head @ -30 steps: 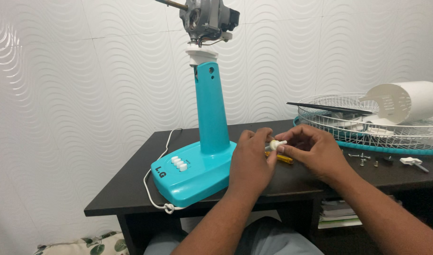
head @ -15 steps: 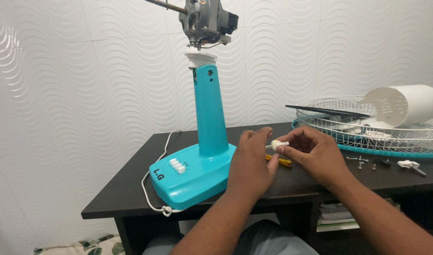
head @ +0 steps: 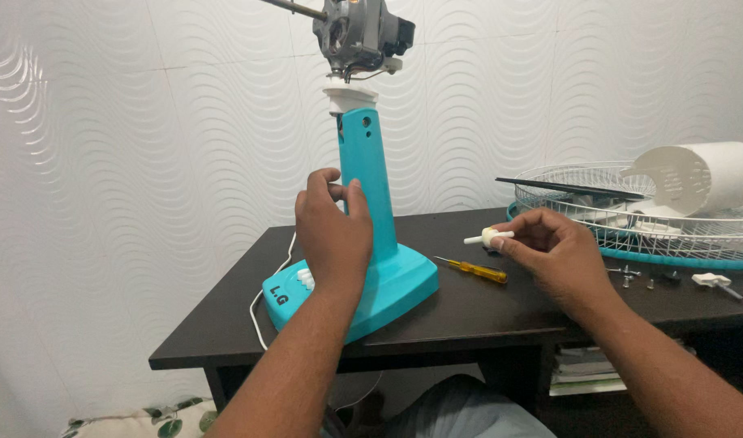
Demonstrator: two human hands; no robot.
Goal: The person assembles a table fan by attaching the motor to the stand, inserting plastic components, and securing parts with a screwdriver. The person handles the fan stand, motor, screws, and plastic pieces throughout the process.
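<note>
- Left hand (head: pixel 332 231) wraps the teal fan column (head: pixel 365 191), fingers curled round it w/ thumb on the near side; clamped on the column approx mid-height.
- Fan stand (head: pixel 388 284) sits on the dark table (head: pixel 225 324), base just below that hand. Column's long axis runs near upright, leaning slightly back. Bare motor (head: pixel 362 32) on top, shaft pointing up-left.
- Probably top-heavy w/ motor up there; stiff plastic, smooth, could slip. Column's a fair grip, base steadier.
- Right hand (head: pixel 550 251) pinches a small white knob (head: pixel 489 238) between thumb & fingertips, closed on it. Knob's stub points left toward the stand, axis near level.
- Knob looks light, rigid, easy to drop; hold by the fat end.
- Yellow screwdriver (head: pixel 473 270) lies on the table just left of & below the right hand; screws (head: pixel 627 276) & grille (head: pixel 672 219) to its right.
</note>
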